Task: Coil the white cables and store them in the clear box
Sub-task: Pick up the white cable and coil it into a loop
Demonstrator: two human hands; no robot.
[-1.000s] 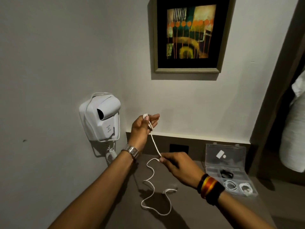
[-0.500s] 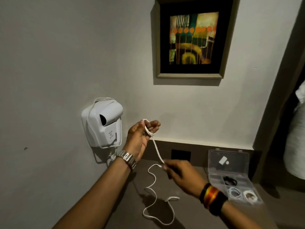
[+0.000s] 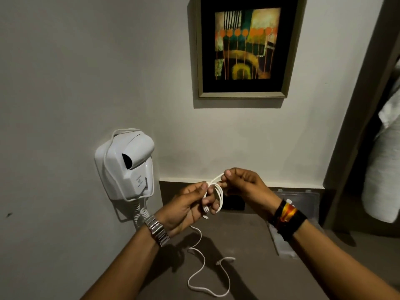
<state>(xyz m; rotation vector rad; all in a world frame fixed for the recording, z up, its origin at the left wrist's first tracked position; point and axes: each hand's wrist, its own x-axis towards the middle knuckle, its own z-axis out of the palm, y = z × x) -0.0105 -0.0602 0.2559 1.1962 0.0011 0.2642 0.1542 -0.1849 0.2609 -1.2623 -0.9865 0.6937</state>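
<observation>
Wall-mounted dryer (image 3: pixel 127 165) crowds the left; right wrist apparently blocks the clear box (image 3: pixel 303 200); counter (image 3: pixel 249 234) between lies open.

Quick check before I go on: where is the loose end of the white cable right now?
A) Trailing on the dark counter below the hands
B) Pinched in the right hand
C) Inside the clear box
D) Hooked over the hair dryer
A: loops of the cable are gathered around the left hand, and the rest runs down to the counter, where the plug end lies free.
</observation>
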